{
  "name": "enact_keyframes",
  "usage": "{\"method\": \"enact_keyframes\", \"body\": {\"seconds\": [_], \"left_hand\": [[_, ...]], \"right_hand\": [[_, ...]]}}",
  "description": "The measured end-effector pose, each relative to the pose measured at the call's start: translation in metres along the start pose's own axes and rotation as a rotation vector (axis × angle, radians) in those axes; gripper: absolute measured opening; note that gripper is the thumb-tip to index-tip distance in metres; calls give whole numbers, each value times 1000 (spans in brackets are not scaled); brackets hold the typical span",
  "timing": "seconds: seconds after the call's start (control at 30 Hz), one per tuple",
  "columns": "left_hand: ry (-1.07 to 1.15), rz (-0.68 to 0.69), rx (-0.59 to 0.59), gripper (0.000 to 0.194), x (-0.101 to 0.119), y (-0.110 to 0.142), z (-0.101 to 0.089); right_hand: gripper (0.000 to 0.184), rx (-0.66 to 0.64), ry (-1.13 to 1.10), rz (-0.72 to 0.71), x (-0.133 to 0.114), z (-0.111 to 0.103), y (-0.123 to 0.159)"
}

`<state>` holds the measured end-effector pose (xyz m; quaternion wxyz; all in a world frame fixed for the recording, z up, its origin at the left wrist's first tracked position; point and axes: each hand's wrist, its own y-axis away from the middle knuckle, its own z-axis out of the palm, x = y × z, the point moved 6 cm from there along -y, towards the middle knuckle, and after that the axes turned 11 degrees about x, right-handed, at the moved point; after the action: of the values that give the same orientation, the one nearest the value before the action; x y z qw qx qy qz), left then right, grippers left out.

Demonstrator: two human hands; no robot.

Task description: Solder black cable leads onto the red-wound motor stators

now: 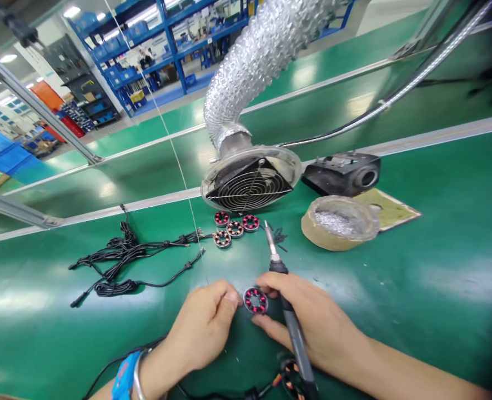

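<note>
Between my hands is a small ring-shaped motor stator [250, 298] with dark red coils. The thumb and a finger of my right hand [321, 316] grip its right side. That same hand carries a soldering iron [295, 330], its metal tip pointing up and away from me. My left hand [202, 325] is closed in a pinch just left of the ring; whatever lies between its fingertips is too small to make out. Partly hidden under the iron's handle, a stator with copper coils [288, 373] lies near the bottom edge, beside a black cable with coloured wire ends.
Several stators [235, 228] lie beneath a fume extractor fan [250, 189] on a silver duct [254, 66]. Black cables [121, 258] are bundled at left. At right are a tape-wrapped round dish [329, 236], a black soldering iron holder [346, 172] and short black pieces [278, 238].
</note>
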<state>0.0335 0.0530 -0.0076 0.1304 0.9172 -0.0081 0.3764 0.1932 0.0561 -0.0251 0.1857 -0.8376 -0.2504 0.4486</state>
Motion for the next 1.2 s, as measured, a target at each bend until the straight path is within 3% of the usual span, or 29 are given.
{"method": "enact_keyframes", "body": {"seconds": [0.07, 0.17, 0.23, 0.3, 0.4, 0.57, 0.7, 0.77, 0.93, 1.03, 1.2], "left_hand": [[-44, -12, 17, 20, 0, -2, 3], [-149, 6, 20, 26, 2, -2, 10], [-187, 39, 33, 15, 5, -3, 12], [-150, 49, 25, 8, 5, -4, 12], [-4, 4, -2, 15, -2, -7, 8], [86, -37, 158, 20, -5, -12, -8], [-149, 45, 80, 12, 9, -9, 3], [-162, 44, 53, 7, 10, -10, 6], [214, -108, -43, 16, -9, -15, 4], [362, -122, -15, 25, -12, -17, -5], [60, -100, -54, 21, -3, -6, 1]], "right_hand": [[43, -8, -20, -17, -2, 1, -2], [32, -29, -32, -52, -6, 3, -4], [28, -41, -45, -54, -7, 3, -5], [28, -42, -63, -46, -7, 3, -5], [29, -48, -81, -53, -9, 2, -4], [33, -77, -113, -45, -9, 2, -4], [39, -94, -167, -64, -10, 3, -5], [41, -104, -182, -72, -11, 3, -5], [37, -120, -171, -82, -10, 2, -4], [37, -100, -174, -76, -9, 1, -4], [35, -31, -183, -90, -11, -3, -8]]}}
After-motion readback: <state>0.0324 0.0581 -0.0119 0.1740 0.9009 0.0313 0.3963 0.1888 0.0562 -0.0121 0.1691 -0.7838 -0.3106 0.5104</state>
